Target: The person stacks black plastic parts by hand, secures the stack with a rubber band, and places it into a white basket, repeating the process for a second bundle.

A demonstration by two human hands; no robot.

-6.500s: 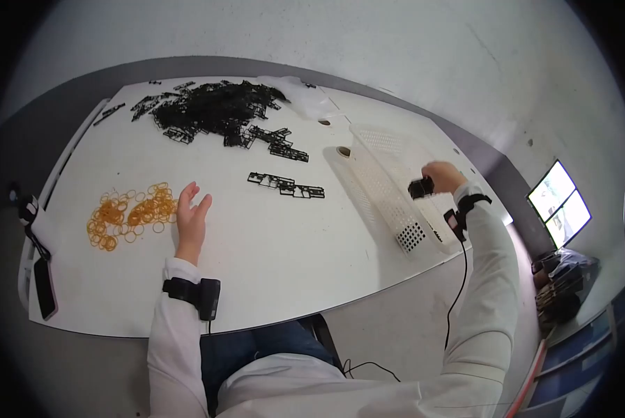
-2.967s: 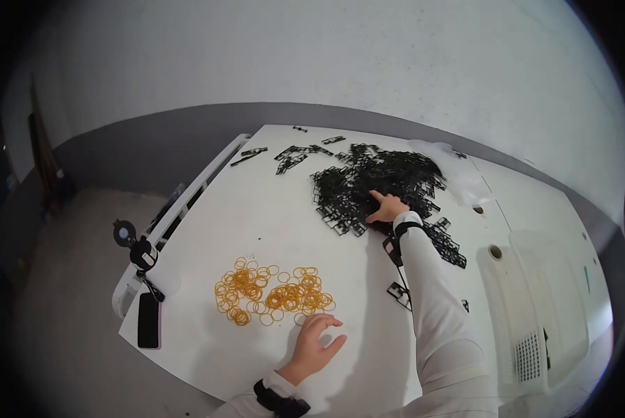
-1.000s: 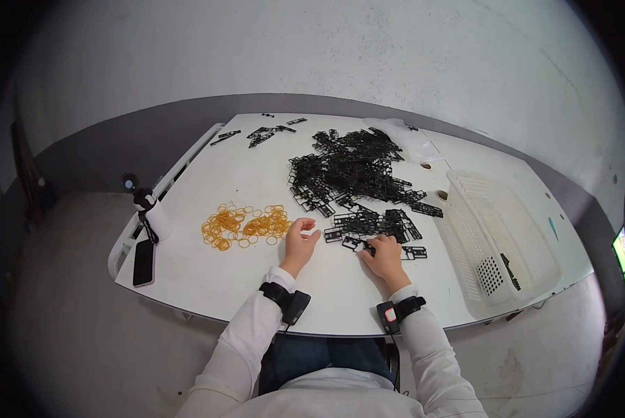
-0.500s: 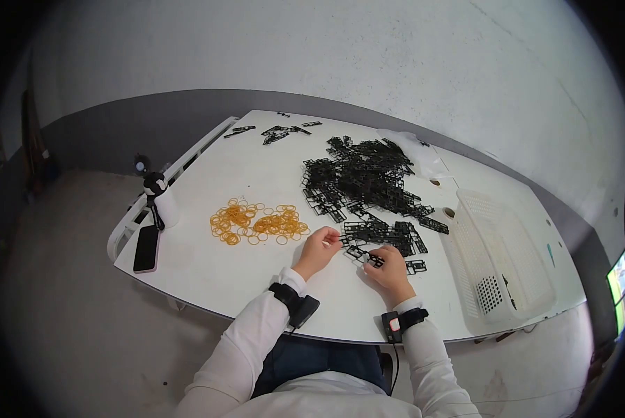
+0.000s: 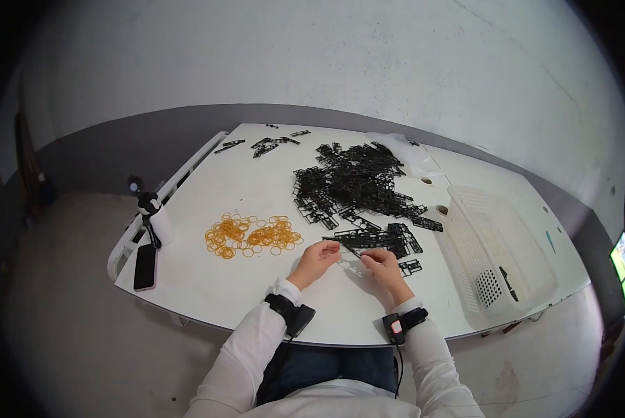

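A thin black plastic frame piece (image 5: 350,248) spans the gap between my two hands, seen nearly edge-on. My left hand (image 5: 316,260) has its fingers closed at the left end of it. Thumb and fingers of my right hand (image 5: 384,269) pinch the other end. Just beyond the hands lies a small group of flat black frame pieces (image 5: 389,239), with one loose piece (image 5: 410,267) beside my right hand. A large heap of similar pieces (image 5: 354,180) is behind them. Yellow rubber bands (image 5: 270,235) lie spread to the left of my left hand.
A white perforated basket (image 5: 474,240) stands at the right with a few black pieces inside. At the left edge are a white bottle (image 5: 157,221) and a phone (image 5: 145,267). More black pieces (image 5: 267,145) and a clear plastic bag (image 5: 406,155) lie toward the back.
The black frame piece has been lifted and tilted from lying flat to nearly edge-on between my hands. My right hand has shifted slightly left and toward me. The view has tilted a little.
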